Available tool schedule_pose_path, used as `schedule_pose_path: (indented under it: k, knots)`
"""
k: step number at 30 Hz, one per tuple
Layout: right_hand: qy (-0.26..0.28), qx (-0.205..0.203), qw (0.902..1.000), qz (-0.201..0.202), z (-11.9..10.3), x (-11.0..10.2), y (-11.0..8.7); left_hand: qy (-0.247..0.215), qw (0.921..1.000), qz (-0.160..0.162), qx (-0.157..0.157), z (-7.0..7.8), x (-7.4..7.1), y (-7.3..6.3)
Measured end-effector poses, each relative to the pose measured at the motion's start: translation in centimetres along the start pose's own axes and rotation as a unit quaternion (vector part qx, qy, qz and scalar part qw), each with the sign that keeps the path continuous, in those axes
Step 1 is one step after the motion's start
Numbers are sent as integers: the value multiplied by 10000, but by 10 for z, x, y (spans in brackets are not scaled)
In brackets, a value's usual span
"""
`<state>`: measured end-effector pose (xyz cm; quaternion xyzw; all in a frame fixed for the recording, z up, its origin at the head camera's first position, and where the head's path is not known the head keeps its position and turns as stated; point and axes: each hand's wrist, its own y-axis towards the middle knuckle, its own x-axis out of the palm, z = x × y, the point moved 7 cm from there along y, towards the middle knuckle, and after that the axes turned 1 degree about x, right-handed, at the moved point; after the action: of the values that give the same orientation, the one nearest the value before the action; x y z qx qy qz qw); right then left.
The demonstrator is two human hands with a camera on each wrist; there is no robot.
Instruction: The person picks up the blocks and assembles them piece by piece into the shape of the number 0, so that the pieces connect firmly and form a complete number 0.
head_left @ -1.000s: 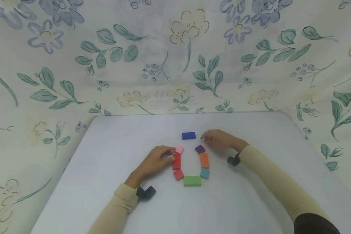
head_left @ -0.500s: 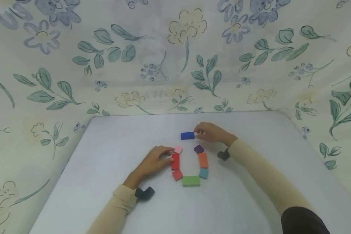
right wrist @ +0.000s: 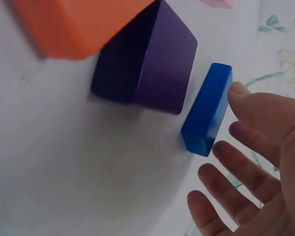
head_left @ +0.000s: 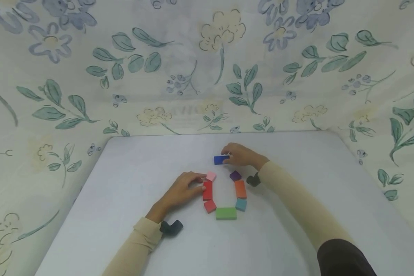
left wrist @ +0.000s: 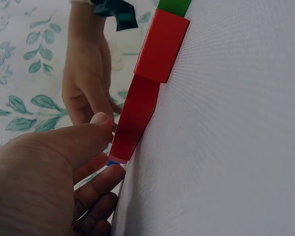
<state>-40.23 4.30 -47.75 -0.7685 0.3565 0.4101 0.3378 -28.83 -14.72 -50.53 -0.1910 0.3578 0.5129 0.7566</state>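
Observation:
My left hand (head_left: 183,190) is at the left side of a ring of blocks, its thumb at the red block (head_left: 207,190) and its index fingertip at the pink block (head_left: 211,176). Its other fingers are loosely bent in the left wrist view. Behind the ring lies a blue block (head_left: 219,160). My right hand (head_left: 243,155) is over that block's right end, thumb on the near side and fingers beyond. In the right wrist view its fingers are spread, with the thumb tip right beside the blue block (right wrist: 208,109). A purple block (head_left: 235,175) lies nearer, below this hand.
An orange block (head_left: 240,189) and a teal block (head_left: 241,204) form the ring's right side. A green block (head_left: 226,213) closes the front, beside a lighter red block (head_left: 210,206). All lie on a white table (head_left: 141,153), with flowered cloth (head_left: 186,76) behind.
My right hand has moved left from beside the blue block to over its right end. The left hand and the blocks have stayed where they were.

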Motion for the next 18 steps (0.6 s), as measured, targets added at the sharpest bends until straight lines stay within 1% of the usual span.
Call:
schedule_pose_path:
  k: [4,10,14,18]
  knots:
    - [-121,132,9998,-39,0,4,5,-3,10000,-31,-37,0,0,1]
    - [-125,397,9988,-253,0,10,9,-35,10000,-3,-78,-3,1,0]
    - [-177,401,9987,-246,-2,10,11,-65,9999,30,-72,-4,0,-1]
    - [-279,378,9987,-206,-2,10,11,-92,9999,-9,-100,-6,2,-1]
